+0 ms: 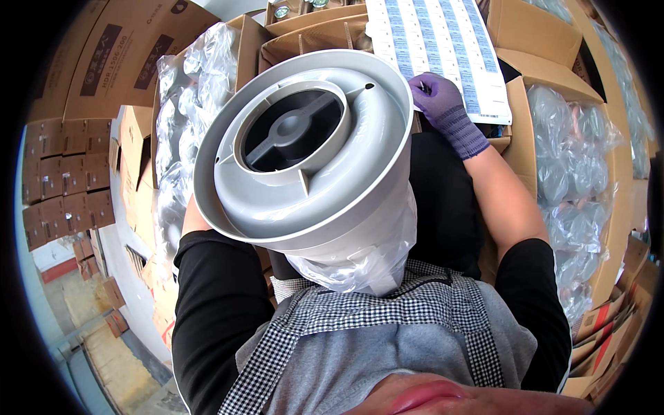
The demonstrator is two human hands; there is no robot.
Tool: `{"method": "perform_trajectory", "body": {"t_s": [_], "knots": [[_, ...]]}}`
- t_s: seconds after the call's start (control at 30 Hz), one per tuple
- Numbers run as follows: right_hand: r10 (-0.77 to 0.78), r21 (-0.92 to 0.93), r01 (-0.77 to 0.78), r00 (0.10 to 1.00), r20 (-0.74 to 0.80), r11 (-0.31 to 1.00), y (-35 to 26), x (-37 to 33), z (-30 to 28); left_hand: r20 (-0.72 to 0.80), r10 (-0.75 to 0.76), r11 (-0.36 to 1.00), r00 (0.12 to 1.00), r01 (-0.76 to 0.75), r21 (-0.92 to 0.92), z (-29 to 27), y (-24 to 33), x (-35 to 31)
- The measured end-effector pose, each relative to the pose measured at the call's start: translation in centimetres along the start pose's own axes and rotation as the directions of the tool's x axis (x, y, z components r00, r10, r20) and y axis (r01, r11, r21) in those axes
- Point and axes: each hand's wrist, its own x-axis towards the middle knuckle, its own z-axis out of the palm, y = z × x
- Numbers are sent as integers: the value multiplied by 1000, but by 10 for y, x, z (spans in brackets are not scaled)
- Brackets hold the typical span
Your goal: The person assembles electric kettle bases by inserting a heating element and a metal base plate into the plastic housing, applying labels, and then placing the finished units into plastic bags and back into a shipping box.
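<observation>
A large round grey plastic housing (pixel 232 176) is tilted up in front of my chest. It has a wide rim and a black centre with a raised bar (pixel 290 126); clear plastic film (pixel 360 270) wraps its lower part. My left forearm passes behind it, so the left hand is hidden. My right hand (pixel 439 100), in a purple knitted glove, is beside the housing's right rim, at the edge of a label sheet (pixel 443 41) with blue and white rows. Its thumb and forefinger are curled together; what they pinch, if anything, is too small to tell.
Open cartons hold clear-bagged round parts on the left (pixel 197 90) and right (pixel 570 166). A divided cardboard box (pixel 311 38) stands beyond the housing. Large brown cartons (pixel 124 55) rise at the far left, with stacked boxes (pixel 66 180) below. Flattened cardboard (pixel 609 325) lies at the lower right.
</observation>
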Motion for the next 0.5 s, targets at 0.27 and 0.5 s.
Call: {"method": "perform_trajectory", "body": {"t_s": [0.27,0.5], "knots": [[-156,-335,202,975,159,920,-14,8,0,-11,-4,1000,1000,4,-18,-5,0,-3],[41,-254,-6,990,134,967,-19,13,-1,-31,52,997,998,-51,59,-10,-1,-11]]}}
